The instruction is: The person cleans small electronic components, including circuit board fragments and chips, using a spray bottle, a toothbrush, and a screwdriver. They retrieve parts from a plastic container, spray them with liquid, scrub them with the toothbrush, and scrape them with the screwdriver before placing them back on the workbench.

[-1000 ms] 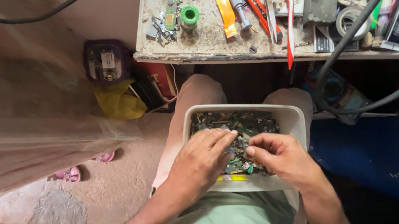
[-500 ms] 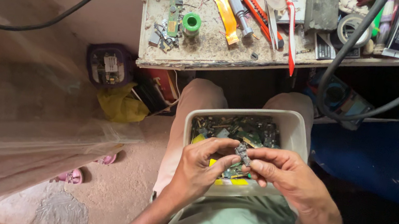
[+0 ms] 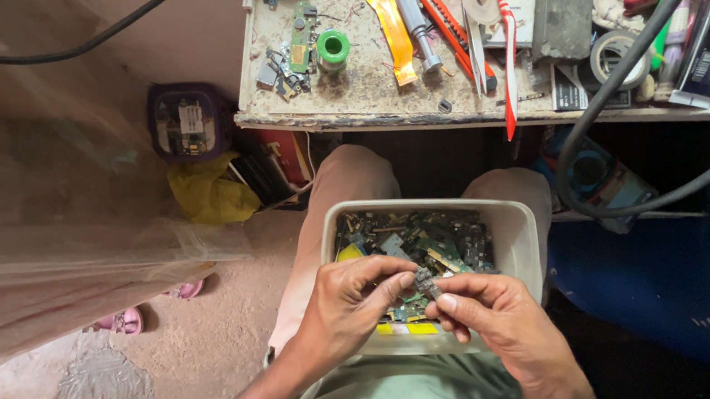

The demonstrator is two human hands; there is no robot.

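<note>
Fingertips of my left hand [image 3: 355, 305] and right hand [image 3: 499, 319] pinch a small part [image 3: 427, 284] between them, raised over the lap tub [image 3: 521, 240] of circuit scraps for close inspection.

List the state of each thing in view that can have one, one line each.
Small grey electronic part: pinched between the fingers of both hands, above the tub.
Left hand: closed on the part.
Right hand: closed on the part.
White plastic tub: open, on the lap, filled with circuit-board scraps.
Green solder spool: upright on the workbench.
Red utility knife: lying flat.
</note>
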